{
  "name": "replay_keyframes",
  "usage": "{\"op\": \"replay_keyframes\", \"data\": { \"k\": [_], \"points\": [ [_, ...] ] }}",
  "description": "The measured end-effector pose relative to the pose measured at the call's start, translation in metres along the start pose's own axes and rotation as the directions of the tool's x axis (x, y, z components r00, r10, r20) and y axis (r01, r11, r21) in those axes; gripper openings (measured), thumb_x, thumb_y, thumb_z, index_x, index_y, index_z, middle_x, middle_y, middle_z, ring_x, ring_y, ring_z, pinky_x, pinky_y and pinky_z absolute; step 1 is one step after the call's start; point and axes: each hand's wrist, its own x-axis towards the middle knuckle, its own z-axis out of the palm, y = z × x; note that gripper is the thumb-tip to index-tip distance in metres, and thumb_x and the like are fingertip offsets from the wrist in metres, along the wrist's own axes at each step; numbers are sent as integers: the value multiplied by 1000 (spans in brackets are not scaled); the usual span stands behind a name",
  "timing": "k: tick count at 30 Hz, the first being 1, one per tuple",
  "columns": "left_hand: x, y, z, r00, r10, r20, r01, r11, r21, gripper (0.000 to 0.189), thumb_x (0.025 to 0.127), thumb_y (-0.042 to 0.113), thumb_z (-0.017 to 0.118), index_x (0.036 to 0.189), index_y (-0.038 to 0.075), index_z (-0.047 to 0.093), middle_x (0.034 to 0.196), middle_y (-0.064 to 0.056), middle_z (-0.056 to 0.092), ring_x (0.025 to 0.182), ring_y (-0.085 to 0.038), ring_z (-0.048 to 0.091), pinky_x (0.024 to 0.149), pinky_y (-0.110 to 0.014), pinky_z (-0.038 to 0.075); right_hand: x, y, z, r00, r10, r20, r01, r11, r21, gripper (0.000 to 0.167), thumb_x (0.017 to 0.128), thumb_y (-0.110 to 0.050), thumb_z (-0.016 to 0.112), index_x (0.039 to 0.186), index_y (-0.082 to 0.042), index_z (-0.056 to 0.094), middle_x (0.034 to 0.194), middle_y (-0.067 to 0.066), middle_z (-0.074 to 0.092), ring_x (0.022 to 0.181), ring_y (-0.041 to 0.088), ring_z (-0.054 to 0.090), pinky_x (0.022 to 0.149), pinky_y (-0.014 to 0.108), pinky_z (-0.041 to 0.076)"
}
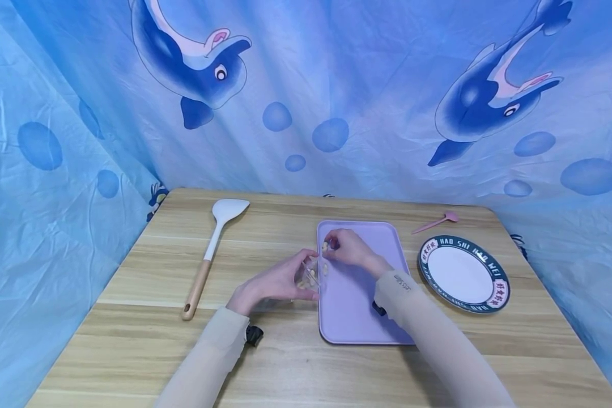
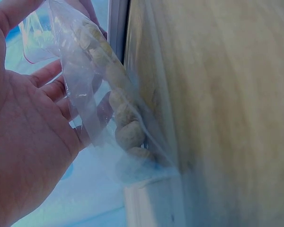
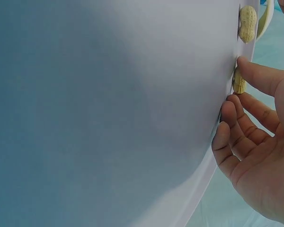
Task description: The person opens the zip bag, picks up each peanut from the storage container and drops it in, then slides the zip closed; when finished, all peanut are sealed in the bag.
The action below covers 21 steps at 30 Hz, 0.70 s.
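My left hand [image 1: 280,277] holds a clear plastic bag [image 2: 78,90] beside the left edge of a purple tray [image 1: 362,300]. Several unshelled peanuts [image 2: 128,135] lie inside the bag, seen through the film. Thumb and index finger of my right hand [image 1: 354,248] pinch a peanut [image 3: 239,83] at the tray's left rim, its other fingers bent close to the tray surface. A second peanut [image 3: 247,23] lies along the same side of the tray, nearer the body than the pinched one.
A white spatula [image 1: 216,226] with a wooden handle lies to the left. Right of the tray sit a white plate with a patterned green rim [image 1: 425,269] and a small pink spoon [image 1: 450,216]. A blue dolphin-print curtain [image 1: 306,85] hangs behind the wooden table [image 1: 148,334].
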Motion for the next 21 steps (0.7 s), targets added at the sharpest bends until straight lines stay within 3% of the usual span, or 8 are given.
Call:
{"op": "replay_keyframes", "data": {
  "k": [10, 18, 21],
  "points": [
    [0, 1, 0, 1000, -7, 7, 7, 1000, -12, 98, 74, 33, 89, 151, 7, 33, 141, -9, 50, 129, -24, 49, 110, -42, 37, -15, -3, -12, 1000, -13, 3, 13, 1000, 4, 29, 85, -16, 80, 107, -1, 70, 84, 3, 65, 75, 15, 58, 71, 33, 51],
    [-1, 2, 0, 1000, -6, 0, 6, 1000, -15, 100, 75, 33, 89, 152, 5, 31, 143, -11, 49, 128, -25, 49, 109, -43, 38, -39, -24, -32, 994, -113, 4, 113, 992, 50, 28, 86, -13, 78, 109, 1, 70, 83, 1, 64, 71, 19, 61, 65, 30, 51],
    [-1, 2, 0, 1000, -4, -11, 4, 1000, 2, 101, 74, 34, 89, 152, 6, 31, 142, -11, 49, 126, -24, 51, 107, -43, 40, -48, -34, -37, 988, -154, 9, 153, 986, 63, 29, 86, -14, 78, 110, 0, 70, 83, -1, 64, 72, 18, 61, 67, 35, 54]
  ]
}}
